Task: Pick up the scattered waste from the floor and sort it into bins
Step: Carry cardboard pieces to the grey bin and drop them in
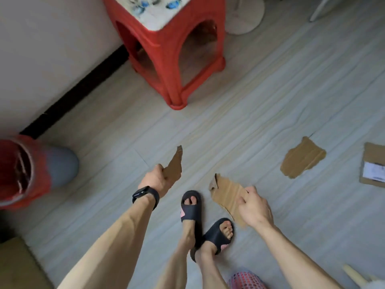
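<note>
My left hand (155,180) grips a torn, pointed piece of brown cardboard (174,165) that sticks up and away from me. My right hand (253,206) pinches a second ragged cardboard piece (226,191) by its right edge, above the floor near my feet. A third torn cardboard scrap (302,158) lies flat on the floor to the right. At the right edge lies a larger cardboard piece with a white label (373,164). A red bin (19,172) stands at the left edge, blurred.
A red plastic stool (166,57) stands ahead by the wall with the black skirting (77,90). A white round fan base (243,15) is behind it. My feet in black slippers (191,205) are below my hands. A brown box corner (18,265) sits bottom left.
</note>
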The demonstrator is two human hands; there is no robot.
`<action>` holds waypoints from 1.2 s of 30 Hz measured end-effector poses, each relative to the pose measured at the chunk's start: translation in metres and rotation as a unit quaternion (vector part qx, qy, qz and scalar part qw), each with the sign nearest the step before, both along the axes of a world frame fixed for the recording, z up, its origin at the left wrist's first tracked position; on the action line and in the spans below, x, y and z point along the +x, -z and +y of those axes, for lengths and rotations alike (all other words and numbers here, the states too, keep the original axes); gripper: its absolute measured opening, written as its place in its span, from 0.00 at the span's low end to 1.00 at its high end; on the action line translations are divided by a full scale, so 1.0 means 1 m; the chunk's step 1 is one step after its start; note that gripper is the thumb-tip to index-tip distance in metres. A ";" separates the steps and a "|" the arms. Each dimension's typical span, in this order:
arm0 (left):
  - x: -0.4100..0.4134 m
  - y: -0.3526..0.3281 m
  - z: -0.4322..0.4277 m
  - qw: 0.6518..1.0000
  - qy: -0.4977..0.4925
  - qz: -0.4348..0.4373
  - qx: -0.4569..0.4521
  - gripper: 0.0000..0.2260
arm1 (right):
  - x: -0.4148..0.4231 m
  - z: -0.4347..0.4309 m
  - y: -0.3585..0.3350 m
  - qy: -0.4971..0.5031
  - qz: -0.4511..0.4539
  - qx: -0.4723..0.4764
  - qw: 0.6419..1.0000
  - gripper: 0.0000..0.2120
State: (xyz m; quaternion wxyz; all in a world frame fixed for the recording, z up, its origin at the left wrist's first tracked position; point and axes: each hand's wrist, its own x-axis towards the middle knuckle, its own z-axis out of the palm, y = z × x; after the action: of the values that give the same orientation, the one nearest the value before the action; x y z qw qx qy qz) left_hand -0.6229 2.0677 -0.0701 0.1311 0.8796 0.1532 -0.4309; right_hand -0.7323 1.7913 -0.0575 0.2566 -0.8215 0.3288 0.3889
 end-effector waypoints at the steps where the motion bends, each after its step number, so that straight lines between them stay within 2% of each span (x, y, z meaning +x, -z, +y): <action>1: -0.002 -0.016 0.012 1.000 -0.019 -0.005 -0.008 0.17 | 0.008 0.011 -0.016 -0.002 -0.016 0.012 1.000 0.08; 4: -0.007 -0.074 0.064 0.997 -0.070 -0.021 -0.007 0.16 | 0.036 0.061 -0.070 -0.013 -0.050 0.050 0.997 0.08; 8: -0.012 -0.125 0.139 0.986 -0.155 -0.054 0.006 0.13 | 0.056 0.136 -0.109 -0.026 -0.062 0.100 0.993 0.10; 13: -0.042 -0.138 0.259 0.955 -0.290 -0.060 0.014 0.11 | 0.069 0.247 -0.133 -0.049 -0.054 0.154 0.985 0.07; 16: -0.044 -0.135 0.331 0.904 -0.413 -0.110 -0.011 0.12 | 0.079 0.324 -0.132 -0.051 -0.068 0.170 0.982 0.08; 19: -0.054 -0.142 0.400 0.832 -0.533 -0.147 -0.048 0.15 | 0.075 0.405 -0.125 -0.046 -0.055 0.178 0.981 0.12; 23: -0.067 -0.143 0.479 0.708 -0.680 -0.151 -0.114 0.12 | 0.070 0.495 -0.142 -0.071 -0.064 0.165 0.982 0.14; 26: -0.056 -0.141 0.526 0.646 -0.725 -0.128 -0.202 0.14 | 0.085 0.549 -0.149 -0.095 -0.086 0.161 0.979 0.13; 27: -0.052 -0.142 0.532 0.647 -0.718 -0.116 -0.230 0.15 | 0.089 0.558 -0.152 -0.102 -0.090 0.155 0.978 0.14; 29: -0.052 -0.140 0.549 0.686 -0.678 -0.079 -0.251 0.16 | 0.096 0.583 -0.154 -0.125 -0.106 0.151 0.975 0.15; 31: -0.057 -0.137 0.562 0.729 -0.634 -0.045 -0.256 0.13 | 0.105 0.608 -0.157 -0.152 -0.127 0.146 0.969 0.12; 36: -0.074 -0.125 0.578 0.786 -0.570 -0.022 -0.239 0.09 | 0.129 0.661 -0.166 -0.237 -0.154 0.150 0.947 0.12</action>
State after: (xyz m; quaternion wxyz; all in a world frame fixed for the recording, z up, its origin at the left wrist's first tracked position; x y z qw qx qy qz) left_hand -0.6970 2.6462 0.0545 0.5623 0.5822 0.5153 -0.2815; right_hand -0.6030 2.4526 0.1086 0.3254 -0.8775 0.0191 0.3517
